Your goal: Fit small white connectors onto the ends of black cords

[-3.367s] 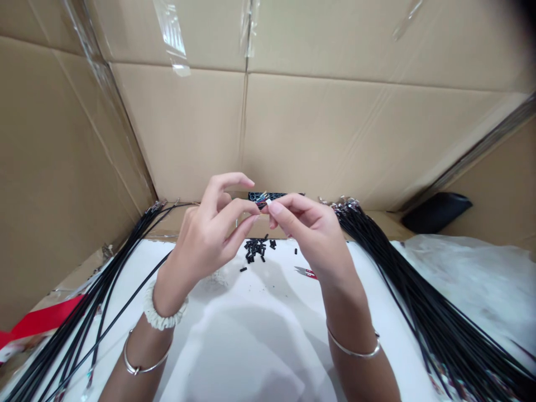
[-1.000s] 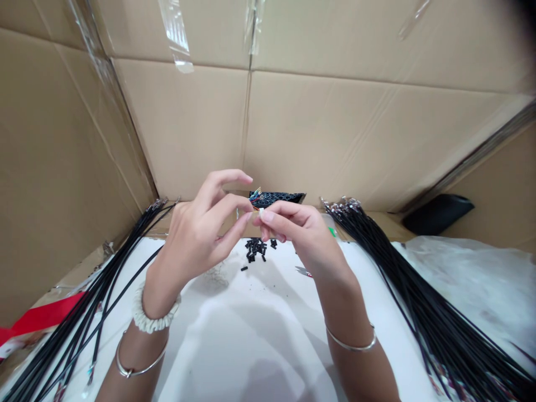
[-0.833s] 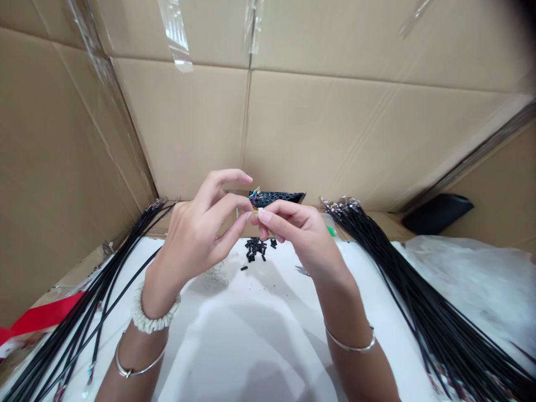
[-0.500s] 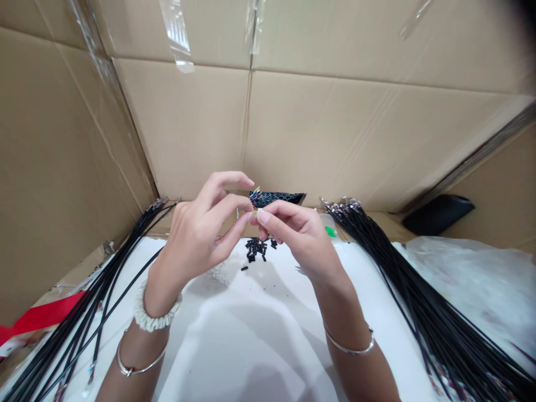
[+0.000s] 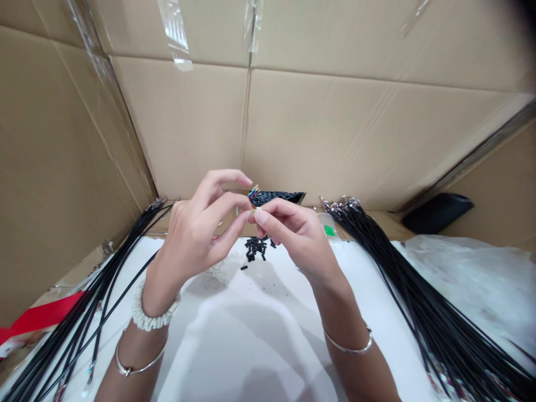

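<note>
Our right hand has its grip pinched on a small white connector, which sits right at the tips of thumb and forefinger, its upper edge showing just above the thumbnail. Our left hand faces it with thumb and one finger pressed together beside the connector, on what looks like a thin wire, though our fingertips cover most of it; another finger is raised and spread apart above. Coloured wires fan up just behind the two grips, in front of a dark patterned bag.

Both our hands are above the far part of the white counter, where short black tube pieces lie scattered below them. We have black cables along our left side and a thicker black bundle along our right, near a clear plastic sheet. Behind our right hand, a green label shows
</note>
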Motion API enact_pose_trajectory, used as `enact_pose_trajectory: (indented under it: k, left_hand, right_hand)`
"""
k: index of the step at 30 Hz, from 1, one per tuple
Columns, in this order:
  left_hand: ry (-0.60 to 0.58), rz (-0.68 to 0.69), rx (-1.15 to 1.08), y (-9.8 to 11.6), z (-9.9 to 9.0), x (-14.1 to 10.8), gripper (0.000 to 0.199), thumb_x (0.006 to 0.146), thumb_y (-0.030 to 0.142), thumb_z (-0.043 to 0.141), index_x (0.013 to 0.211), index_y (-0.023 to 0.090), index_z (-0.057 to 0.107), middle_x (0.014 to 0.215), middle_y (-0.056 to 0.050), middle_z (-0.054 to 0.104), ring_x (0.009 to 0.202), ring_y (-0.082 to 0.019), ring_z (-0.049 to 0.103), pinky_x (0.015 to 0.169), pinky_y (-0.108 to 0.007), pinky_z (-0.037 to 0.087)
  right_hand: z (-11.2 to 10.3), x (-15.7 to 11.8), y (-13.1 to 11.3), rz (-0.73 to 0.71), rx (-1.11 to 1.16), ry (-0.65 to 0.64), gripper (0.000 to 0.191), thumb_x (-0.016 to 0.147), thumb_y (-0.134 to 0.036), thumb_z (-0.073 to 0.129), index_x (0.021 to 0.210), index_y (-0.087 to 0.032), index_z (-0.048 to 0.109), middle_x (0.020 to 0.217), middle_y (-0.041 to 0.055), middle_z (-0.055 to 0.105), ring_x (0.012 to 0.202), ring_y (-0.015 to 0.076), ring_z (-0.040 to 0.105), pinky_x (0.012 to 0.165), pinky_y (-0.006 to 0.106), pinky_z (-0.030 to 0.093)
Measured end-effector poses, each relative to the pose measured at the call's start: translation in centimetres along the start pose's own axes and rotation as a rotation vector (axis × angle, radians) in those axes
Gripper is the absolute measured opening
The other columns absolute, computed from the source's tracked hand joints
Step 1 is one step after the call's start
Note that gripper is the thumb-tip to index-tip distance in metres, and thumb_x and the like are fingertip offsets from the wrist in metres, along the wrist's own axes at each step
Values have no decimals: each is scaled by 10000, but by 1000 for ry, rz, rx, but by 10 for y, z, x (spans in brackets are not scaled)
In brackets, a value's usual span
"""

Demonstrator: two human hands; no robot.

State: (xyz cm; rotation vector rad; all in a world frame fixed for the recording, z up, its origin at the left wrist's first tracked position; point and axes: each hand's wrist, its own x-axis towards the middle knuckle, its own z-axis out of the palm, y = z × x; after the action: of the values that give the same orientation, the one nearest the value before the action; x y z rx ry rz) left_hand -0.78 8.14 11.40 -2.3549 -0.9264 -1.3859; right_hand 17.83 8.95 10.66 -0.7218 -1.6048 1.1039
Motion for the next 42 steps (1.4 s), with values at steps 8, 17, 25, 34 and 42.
enact_pose_trajectory:
  k: [8, 17, 25, 34, 42]
  left_hand:
    - [-41, 4, -48, 1, 4, 0, 25, 959, 154, 617, 958, 174, 631, 1229, -90, 648, 619, -54, 590, 477, -226, 396]
    - [-76, -2, -161, 4, 6, -2, 45, 959, 155, 609, 952, 197, 625, 1244, -93, 637, 605, -54, 553, 492, -223, 415]
    - [27, -171, -318, 6, 10, 1, 67, 967, 189, 629, 1033, 193, 614, 1163, -68, 616, 621, -44, 524, 512, -193, 457]
    - [88, -200, -303, 9, 16, 2, 28, 941, 184, 693, 965, 184, 678, 1054, -41, 642, 560, -28, 449, 483, -201, 401]
    - [171, -199, -256, 12, 17, 3, 16, 926, 189, 709, 912, 193, 705, 989, -44, 677, 669, -76, 577, 465, -201, 411]
  right_hand:
    - [-5, 3, 4, -21, 46, 93, 209, 927, -394, 692, 828, -211, 724, 703, -29, 642, 572, 90, 450, 538, 261, 340]
    - [-6, 4, 6, -26, 56, 156, 170, 871, -372, 749, 818, -212, 725, 705, -24, 646, 580, 98, 487, 563, 262, 402]
    - [-3, 3, 5, -63, 36, 174, 130, 871, -332, 745, 805, -221, 726, 728, -13, 672, 615, 112, 546, 595, 272, 454]
    - [-1, 1, 3, -87, 34, 161, 108, 883, -304, 735, 810, -225, 729, 733, -14, 672, 623, 109, 570, 589, 261, 473]
    - [-3, 4, 11, -50, 79, 131, 175, 867, -384, 763, 815, -221, 727, 700, -20, 632, 589, 103, 500, 561, 258, 418]
